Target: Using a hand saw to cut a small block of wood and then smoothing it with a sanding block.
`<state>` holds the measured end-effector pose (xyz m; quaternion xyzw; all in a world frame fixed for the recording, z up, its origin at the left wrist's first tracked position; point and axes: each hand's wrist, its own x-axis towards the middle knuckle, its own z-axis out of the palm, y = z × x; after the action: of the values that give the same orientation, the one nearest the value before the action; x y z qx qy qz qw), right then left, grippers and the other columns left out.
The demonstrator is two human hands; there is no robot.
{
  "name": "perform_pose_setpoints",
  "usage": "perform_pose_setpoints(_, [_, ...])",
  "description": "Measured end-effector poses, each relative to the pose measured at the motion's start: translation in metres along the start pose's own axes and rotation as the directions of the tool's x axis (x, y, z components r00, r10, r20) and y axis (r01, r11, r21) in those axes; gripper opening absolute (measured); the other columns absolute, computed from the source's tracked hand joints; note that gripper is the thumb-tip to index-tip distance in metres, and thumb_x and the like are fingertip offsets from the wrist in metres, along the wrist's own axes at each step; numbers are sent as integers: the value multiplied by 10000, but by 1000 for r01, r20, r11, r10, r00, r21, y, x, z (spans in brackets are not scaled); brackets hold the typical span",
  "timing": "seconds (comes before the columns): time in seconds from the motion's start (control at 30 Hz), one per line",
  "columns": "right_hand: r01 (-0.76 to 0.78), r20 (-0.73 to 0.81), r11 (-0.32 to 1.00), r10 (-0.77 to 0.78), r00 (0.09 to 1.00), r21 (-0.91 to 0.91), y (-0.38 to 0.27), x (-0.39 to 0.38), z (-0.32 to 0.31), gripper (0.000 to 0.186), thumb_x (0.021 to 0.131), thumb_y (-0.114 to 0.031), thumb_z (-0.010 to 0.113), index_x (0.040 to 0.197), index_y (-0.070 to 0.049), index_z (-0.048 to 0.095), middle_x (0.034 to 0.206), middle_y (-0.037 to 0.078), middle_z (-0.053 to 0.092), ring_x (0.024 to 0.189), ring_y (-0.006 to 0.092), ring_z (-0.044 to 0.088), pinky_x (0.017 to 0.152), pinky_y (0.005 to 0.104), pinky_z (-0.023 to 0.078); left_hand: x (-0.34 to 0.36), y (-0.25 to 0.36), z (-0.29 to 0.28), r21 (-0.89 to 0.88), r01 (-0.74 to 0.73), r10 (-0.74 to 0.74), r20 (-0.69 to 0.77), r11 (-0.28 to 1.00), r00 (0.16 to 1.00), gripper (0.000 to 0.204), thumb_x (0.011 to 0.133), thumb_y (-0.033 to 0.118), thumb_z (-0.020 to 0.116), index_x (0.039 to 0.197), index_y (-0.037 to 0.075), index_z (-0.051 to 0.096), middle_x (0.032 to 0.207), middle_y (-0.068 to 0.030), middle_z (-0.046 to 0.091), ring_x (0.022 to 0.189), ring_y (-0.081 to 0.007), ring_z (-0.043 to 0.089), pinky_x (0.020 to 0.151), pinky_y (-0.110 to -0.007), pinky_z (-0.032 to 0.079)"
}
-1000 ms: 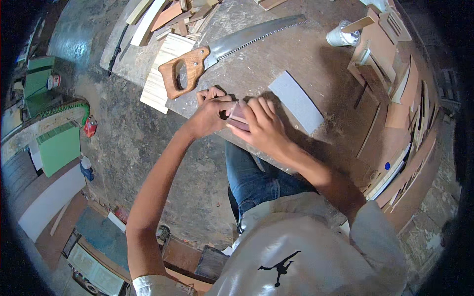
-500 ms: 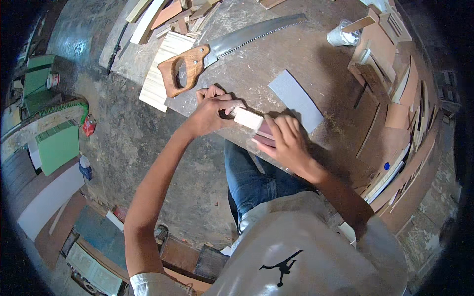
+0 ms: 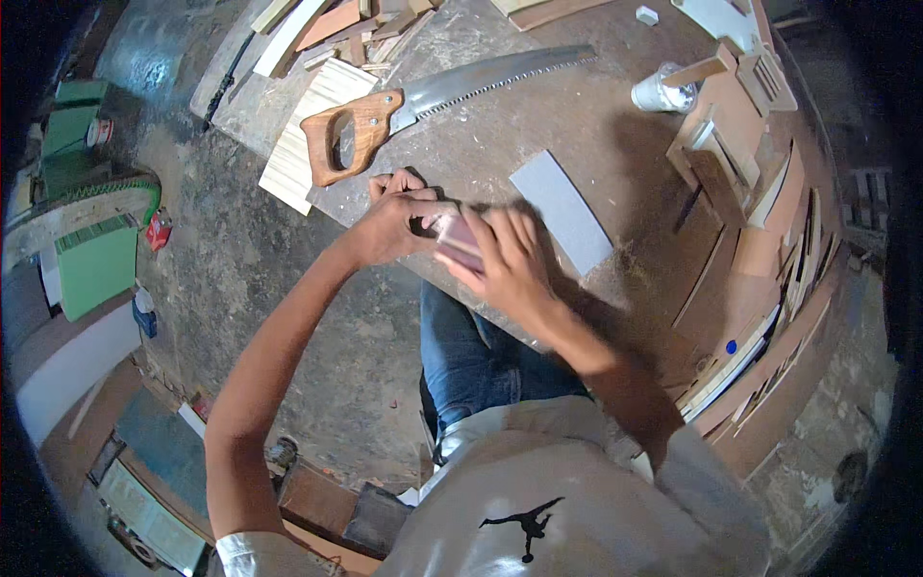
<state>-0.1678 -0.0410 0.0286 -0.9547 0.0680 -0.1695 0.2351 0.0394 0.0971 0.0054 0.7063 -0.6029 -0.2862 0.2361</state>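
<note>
My left hand [image 3: 386, 229] is closed at the near edge of the worktable [image 3: 471, 163], pinching the left end of a small pale wood block [image 3: 438, 224]. My right hand [image 3: 510, 258] grips a reddish-brown sanding block [image 3: 461, 242], which lies over the pale wood and hides most of it. The two hands are close together, the sanding block almost touching the left fingers. Just beyond them rests a handsaw [image 3: 354, 135] with a wooden handle, its blade pointing to the far right. A grey sheet of sandpaper [image 3: 562, 212] lies flat to the right of my right hand.
Under the saw handle is a pale striped board [image 3: 310, 130]. Wood offcuts [image 3: 336, 34] are heaped at the far left of the table. At the right stand a white cup [image 3: 663, 91] and leaning wood panels [image 3: 755, 255]. Green boxes [image 3: 98, 267] sit off to the left.
My right hand has slid the sanding block left along the pale wood, now covering most of it. My left hand keeps its hold. The whole view has shifted slightly.
</note>
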Motion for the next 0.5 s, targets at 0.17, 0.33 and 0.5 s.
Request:
perform_pose_setpoints(0.17, [8, -44, 998, -11, 999, -55, 0, -16, -10, 763, 789, -393, 896, 1339, 28, 576, 1095, 159, 579, 970, 315, 581, 847, 473, 469, 2, 14, -9, -79, 23, -21, 21, 997, 1000, 532, 718, 326, 885, 1224, 225, 754, 872, 39, 531, 1084, -214, 465, 954, -441, 246])
perform_pose_setpoints(0.33, [19, -6, 999, -19, 1000, -31, 2, -2, -12, 680, 809, -391, 879, 1275, 31, 619, 1092, 162, 584, 1002, 322, 581, 865, 446, 473, 0, 3, -3, -59, -20, 18, -32, 998, 999, 483, 727, 330, 880, 1176, 212, 748, 872, 42, 522, 1079, -215, 469, 955, -445, 241])
perform_pose_setpoints(0.5, [23, -25, 1000, -24, 999, -20, -1, 11, 2, 660, 843, -372, 856, 1291, 33, 592, 1099, 163, 578, 1001, 314, 588, 855, 439, 465, 4, 6, 0, -53, 4, -3, 6, 999, 1000, 401, 738, 326, 879, 1090, 192, 741, 855, 45, 495, 1066, -208, 448, 940, -443, 239])
